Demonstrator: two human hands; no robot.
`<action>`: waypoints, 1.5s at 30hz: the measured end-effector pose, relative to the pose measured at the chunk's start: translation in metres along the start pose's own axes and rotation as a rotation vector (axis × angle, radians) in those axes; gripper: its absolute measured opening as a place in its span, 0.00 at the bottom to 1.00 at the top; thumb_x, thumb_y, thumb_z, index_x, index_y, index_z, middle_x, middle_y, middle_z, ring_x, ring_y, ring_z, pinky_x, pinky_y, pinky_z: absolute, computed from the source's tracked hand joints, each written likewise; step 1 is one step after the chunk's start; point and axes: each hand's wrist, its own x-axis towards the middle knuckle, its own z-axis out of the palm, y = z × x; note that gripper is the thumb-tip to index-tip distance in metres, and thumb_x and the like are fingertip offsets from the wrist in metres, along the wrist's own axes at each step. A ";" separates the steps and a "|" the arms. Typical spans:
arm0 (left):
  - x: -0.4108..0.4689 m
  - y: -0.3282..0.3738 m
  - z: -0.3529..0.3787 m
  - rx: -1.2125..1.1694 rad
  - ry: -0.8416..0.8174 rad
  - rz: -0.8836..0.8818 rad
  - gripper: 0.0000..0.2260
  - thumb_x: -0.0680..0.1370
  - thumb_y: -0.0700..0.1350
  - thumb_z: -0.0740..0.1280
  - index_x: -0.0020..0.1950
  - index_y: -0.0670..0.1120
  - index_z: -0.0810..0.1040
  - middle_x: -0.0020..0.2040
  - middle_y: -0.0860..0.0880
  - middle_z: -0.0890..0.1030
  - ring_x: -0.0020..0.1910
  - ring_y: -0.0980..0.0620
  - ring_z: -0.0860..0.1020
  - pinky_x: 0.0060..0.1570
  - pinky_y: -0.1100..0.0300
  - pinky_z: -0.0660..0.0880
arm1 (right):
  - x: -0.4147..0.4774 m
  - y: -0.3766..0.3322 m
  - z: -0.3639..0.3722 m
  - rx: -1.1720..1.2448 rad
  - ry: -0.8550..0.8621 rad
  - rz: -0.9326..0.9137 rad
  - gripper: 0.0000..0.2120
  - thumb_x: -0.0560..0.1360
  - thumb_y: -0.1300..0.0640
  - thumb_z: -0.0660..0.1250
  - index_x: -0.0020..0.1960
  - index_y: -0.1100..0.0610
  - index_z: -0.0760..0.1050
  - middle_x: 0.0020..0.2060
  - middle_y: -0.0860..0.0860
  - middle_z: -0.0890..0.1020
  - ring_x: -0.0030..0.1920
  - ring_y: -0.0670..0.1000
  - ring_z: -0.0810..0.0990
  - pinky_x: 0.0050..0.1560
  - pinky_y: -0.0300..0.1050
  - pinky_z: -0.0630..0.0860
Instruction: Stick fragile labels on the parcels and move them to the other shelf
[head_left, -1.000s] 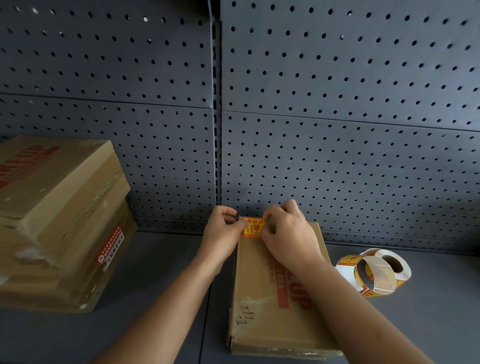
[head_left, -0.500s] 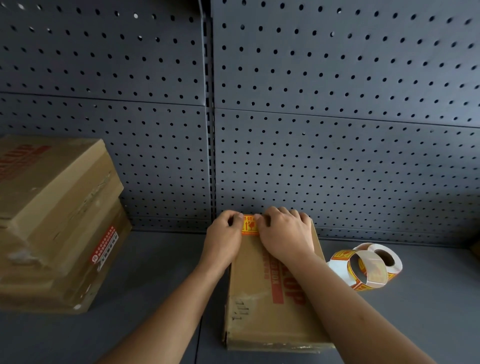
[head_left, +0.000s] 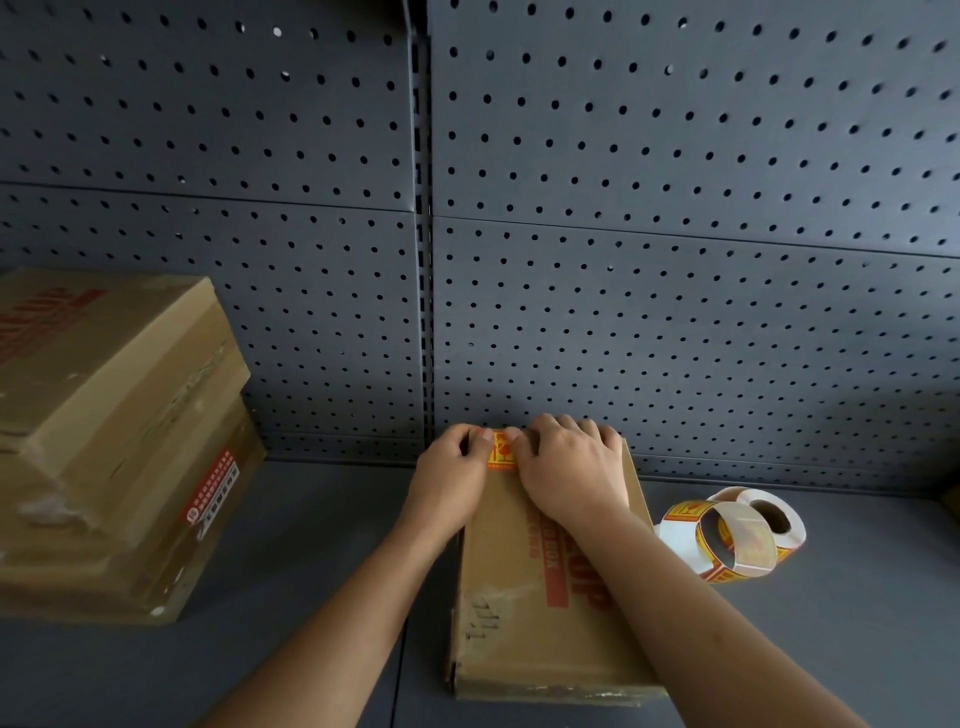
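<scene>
At lower centre, the fragile label (head_left: 501, 453) was pressed onto the far end of the parcel (head_left: 524, 597) by both thumbs. The right hand (head_left: 571, 467) lay flat and open. The left hand (head_left: 451, 480) was curled, and its grip could not be told. A crease or skew could be caused by uneven pressure.

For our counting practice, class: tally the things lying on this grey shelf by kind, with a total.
Brown cardboard parcels: 3, namely upper left parcel, lower left parcel, centre parcel
Roll of orange-and-white labels: 1
Orange fragile label on the centre parcel: 1
Total: 5
</scene>
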 end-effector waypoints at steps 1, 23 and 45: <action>-0.001 0.002 -0.001 0.027 -0.009 0.006 0.13 0.85 0.56 0.59 0.63 0.52 0.77 0.51 0.56 0.78 0.46 0.60 0.76 0.48 0.55 0.74 | 0.000 0.001 0.000 0.008 0.008 0.003 0.22 0.84 0.40 0.49 0.61 0.51 0.76 0.58 0.50 0.81 0.64 0.56 0.75 0.70 0.55 0.59; -0.018 0.009 -0.004 0.018 -0.073 0.000 0.19 0.87 0.51 0.53 0.77 0.49 0.68 0.73 0.51 0.72 0.70 0.54 0.71 0.62 0.63 0.63 | 0.000 0.004 -0.001 0.086 0.037 0.008 0.18 0.84 0.51 0.50 0.62 0.52 0.77 0.59 0.48 0.81 0.64 0.54 0.75 0.71 0.54 0.59; -0.091 -0.026 -0.027 -0.224 -0.400 -0.236 0.19 0.79 0.63 0.64 0.71 0.68 0.69 0.61 0.66 0.81 0.59 0.64 0.79 0.54 0.62 0.72 | -0.108 0.079 -0.046 0.933 -0.368 0.367 0.20 0.79 0.44 0.67 0.68 0.47 0.70 0.53 0.43 0.84 0.50 0.42 0.85 0.43 0.35 0.78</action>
